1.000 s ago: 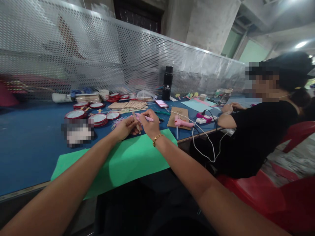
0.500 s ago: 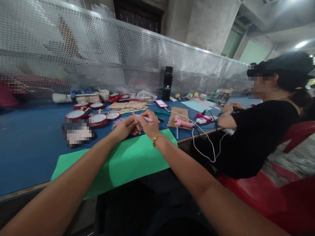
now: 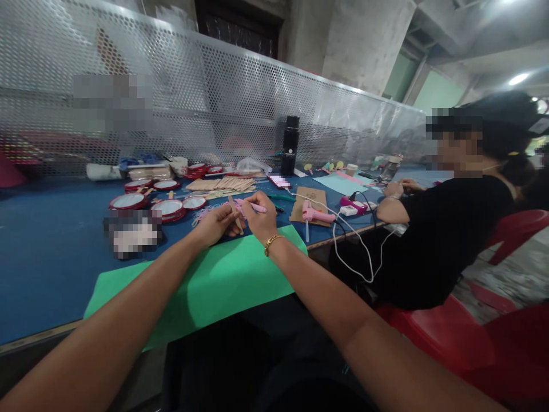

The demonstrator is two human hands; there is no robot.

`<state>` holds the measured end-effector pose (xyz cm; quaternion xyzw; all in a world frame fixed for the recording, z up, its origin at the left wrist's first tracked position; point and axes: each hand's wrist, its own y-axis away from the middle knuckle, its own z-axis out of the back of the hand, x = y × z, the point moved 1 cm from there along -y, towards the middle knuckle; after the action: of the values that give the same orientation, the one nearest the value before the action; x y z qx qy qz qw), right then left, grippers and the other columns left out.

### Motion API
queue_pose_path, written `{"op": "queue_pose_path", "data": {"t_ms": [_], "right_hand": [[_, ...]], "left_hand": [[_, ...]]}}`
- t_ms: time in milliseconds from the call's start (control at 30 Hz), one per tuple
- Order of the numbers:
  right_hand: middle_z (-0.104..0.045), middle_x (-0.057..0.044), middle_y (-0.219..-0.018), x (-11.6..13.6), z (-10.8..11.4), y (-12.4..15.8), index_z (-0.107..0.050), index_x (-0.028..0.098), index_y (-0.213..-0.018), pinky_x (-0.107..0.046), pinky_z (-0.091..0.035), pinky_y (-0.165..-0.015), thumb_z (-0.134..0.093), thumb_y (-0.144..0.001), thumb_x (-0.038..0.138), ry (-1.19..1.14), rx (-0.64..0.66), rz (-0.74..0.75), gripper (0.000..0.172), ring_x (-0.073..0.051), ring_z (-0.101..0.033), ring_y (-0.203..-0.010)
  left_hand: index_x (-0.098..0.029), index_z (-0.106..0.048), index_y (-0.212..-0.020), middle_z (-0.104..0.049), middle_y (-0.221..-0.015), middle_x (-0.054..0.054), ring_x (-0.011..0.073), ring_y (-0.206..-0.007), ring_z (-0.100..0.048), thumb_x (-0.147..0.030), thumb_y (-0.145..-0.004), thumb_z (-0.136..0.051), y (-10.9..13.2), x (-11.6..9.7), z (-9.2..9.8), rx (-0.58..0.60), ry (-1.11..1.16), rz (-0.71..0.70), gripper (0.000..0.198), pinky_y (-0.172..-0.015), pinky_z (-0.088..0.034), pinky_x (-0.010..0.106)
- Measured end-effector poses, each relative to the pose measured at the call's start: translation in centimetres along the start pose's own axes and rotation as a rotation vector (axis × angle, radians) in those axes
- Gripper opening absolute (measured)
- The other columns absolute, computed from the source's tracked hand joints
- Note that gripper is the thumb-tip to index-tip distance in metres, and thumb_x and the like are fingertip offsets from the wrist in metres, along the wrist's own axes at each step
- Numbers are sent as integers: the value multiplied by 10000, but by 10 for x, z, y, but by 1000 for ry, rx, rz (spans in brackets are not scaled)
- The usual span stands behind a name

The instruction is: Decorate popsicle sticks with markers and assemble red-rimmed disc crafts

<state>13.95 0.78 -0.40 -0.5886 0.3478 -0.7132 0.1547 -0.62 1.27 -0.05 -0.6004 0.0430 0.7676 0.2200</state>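
Observation:
My left hand (image 3: 215, 225) pinches a flat wooden craft stick (image 3: 233, 207), which stands tilted between the fingers. Close beside it, my right hand (image 3: 263, 218) is closed around a pink pen (image 3: 258, 208), its tip end pointing left toward the stick. I cannot make out whether pen and stick touch. Both hands are above the far edge of a green sheet (image 3: 231, 280), which hangs over the table's front edge. Loose pastel-coloured loops (image 3: 201, 213) lie just behind my left hand.
Red-rimmed small drums (image 3: 168, 209) and a pile of craft sticks (image 3: 221, 183) lie behind and left. A black bottle (image 3: 290, 146) stands at the back. Rightward are a pink glue gun (image 3: 316, 213) on cardboard, white cables (image 3: 337, 252) and a seated person (image 3: 454, 240).
The whole view has shifted slightly. Both hands keep their hold on the stick and the pen, with hardly any visible movement.

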Motion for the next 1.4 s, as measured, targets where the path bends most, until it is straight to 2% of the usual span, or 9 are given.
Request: {"op": "queue_pose_path", "data": {"t_ms": [133,1267,1400], "right_hand": [[-598,50,-667,1,-1,1,-551,239,-714,-264,-461,-702,-596,-872,353,-8,32,5,200,-146,-582,-689],[-593,32,-705,0,0,0,-543,236,-707,-289,-457,-732,-584,-857,335,-5,-17,4,184,-160,-574,-716],[-599,44,-681,2,-1,1,-563,237,-709,-270,-464,-694,-608,-854,377,-23,24,14,207,-146,-572,-677]], "left_hand": [[-192,-618,-795,-675,-626,2,111,-509,-605,-564,-776,-737,0,0,0,4,3,-6,391,-492,-504,208],[-178,-619,-782,-680,-605,2,106,-494,-600,-584,-785,-726,0,2,-1,5,-5,-8,420,-486,-499,207],[-180,-612,-803,-683,-609,2,109,-493,-600,-609,-769,-730,0,2,0,8,-5,-11,445,-486,-495,210]]}}
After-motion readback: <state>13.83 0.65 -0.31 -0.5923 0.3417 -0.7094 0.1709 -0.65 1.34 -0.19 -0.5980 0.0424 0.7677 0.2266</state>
